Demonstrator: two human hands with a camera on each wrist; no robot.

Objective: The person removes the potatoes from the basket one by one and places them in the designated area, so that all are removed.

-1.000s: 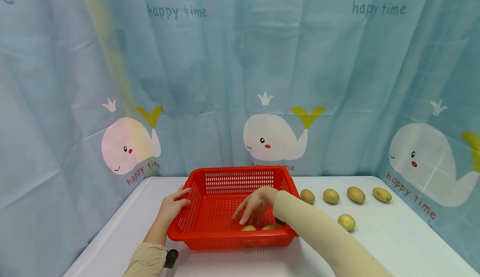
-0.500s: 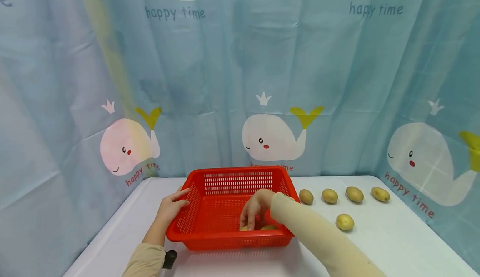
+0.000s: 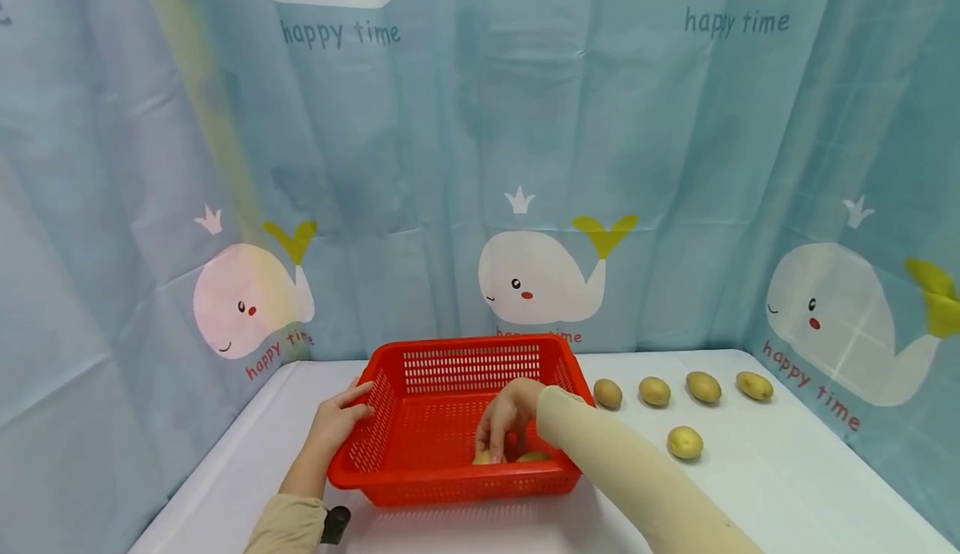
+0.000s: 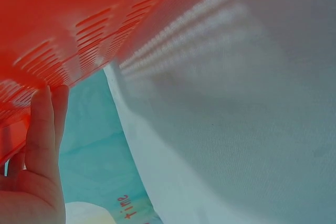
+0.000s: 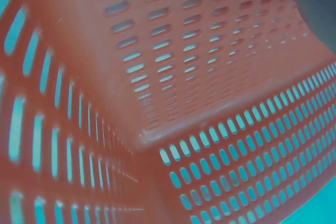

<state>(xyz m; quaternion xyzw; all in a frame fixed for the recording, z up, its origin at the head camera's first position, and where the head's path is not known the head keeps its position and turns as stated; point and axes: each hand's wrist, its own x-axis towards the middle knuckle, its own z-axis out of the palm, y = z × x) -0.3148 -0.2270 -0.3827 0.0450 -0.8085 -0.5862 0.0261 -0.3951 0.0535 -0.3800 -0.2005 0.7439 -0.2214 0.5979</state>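
A red plastic basket [image 3: 442, 487] with slotted walls stands on the white table. My left hand [image 3: 333, 425] grips its left rim; in the left wrist view, the fingers [image 4: 41, 135] lie against the outside of the slotted wall [image 4: 89, 30]. Inside the basket, near the front wall, my right hand [image 3: 510, 416] reaches down and pinches a potato [image 3: 482, 458], mostly hidden by the fingers and rim. Just right of it lies another potato [image 3: 534, 456], partly covered by the rim. The right wrist view shows mainly slotted basket walls [image 5: 152, 140], with no potato visible.
Right of the basket, several potatoes [image 3: 703, 386] lie in a row toward the back of the table [image 3: 780, 471]. One more potato [image 3: 685, 442] sits nearer the front. A blue whale-print curtain [image 3: 420, 162] hangs behind and along both sides.
My right hand has lowered toward the front of the basket, and its fingers have closed on a potato there. My left hand has stayed on the rim. The whole view has shifted slightly.
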